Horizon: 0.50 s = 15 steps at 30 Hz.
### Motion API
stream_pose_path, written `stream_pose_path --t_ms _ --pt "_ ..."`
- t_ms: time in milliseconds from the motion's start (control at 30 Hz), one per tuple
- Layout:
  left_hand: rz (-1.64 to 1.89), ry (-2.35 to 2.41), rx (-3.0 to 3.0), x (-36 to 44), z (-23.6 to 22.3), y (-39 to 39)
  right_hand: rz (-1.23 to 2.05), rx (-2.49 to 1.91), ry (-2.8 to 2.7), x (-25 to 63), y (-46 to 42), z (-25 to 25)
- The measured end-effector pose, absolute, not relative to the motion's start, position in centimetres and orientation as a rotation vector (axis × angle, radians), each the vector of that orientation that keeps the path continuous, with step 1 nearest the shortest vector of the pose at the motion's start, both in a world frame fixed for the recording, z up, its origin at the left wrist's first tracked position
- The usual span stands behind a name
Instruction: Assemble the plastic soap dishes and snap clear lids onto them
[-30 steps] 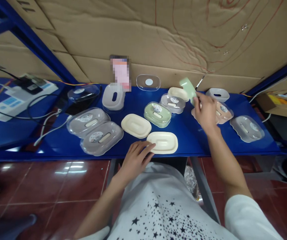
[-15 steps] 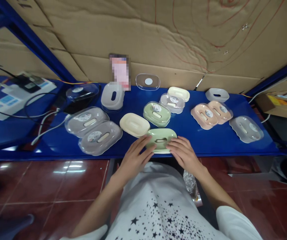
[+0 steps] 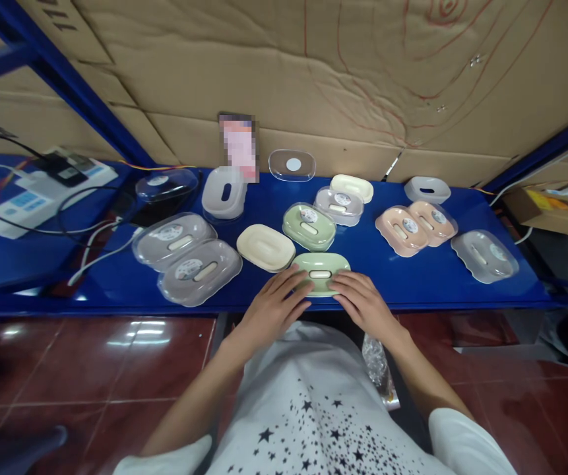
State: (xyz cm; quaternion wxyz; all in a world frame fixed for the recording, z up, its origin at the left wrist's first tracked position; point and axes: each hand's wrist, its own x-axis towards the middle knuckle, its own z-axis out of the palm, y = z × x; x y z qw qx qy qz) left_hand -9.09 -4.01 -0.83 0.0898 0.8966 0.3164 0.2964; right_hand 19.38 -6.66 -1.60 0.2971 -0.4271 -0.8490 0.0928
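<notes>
A light green soap dish [image 3: 320, 261] lies at the front edge of the blue table, a cream bar showing in its central slot. My left hand [image 3: 274, 305] grips its left end, fingers on the top and side. On the right end, the fingers of my right hand [image 3: 364, 302] press in the same way. Just left of it sits an open cream oval tray [image 3: 266, 245]. Behind it stands another green soap dish [image 3: 308, 227] under a clear lid with a round label.
Two lidded grey dishes [image 3: 199, 270] overlap at the left; peach dishes [image 3: 400, 231] and a grey dish [image 3: 484, 257] stand right. Farther back are a clear lid [image 3: 292, 173], a phone-like object [image 3: 240, 148] and a grey shell [image 3: 427, 189]. Cables and a power strip [image 3: 41, 198] lie far left.
The green dish's upper shell has settled lower between my hands, and the cream bar now fills its slot, which looked partly dark before. The view has shifted slightly.
</notes>
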Motion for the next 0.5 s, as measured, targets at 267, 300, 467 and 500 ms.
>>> stream_pose_path --t_ms 267,300,467,500 --pt "0.852 1.347 2.622 -5.4 8.2 8.7 0.013 -1.223 -2.184 18.5 -7.0 -2.3" --pt "0.759 1.44 2.612 -4.7 8.8 11.2 0.013 -1.23 -2.166 18.5 -7.0 -2.4" --pt "0.589 1.669 2.531 -2.9 8.0 19.9 0.02 -1.238 -2.14 18.5 -7.0 -2.3" --pt "0.546 1.694 2.526 -2.9 7.5 20.6 0.02 -1.239 -2.143 18.5 -7.0 -2.2"
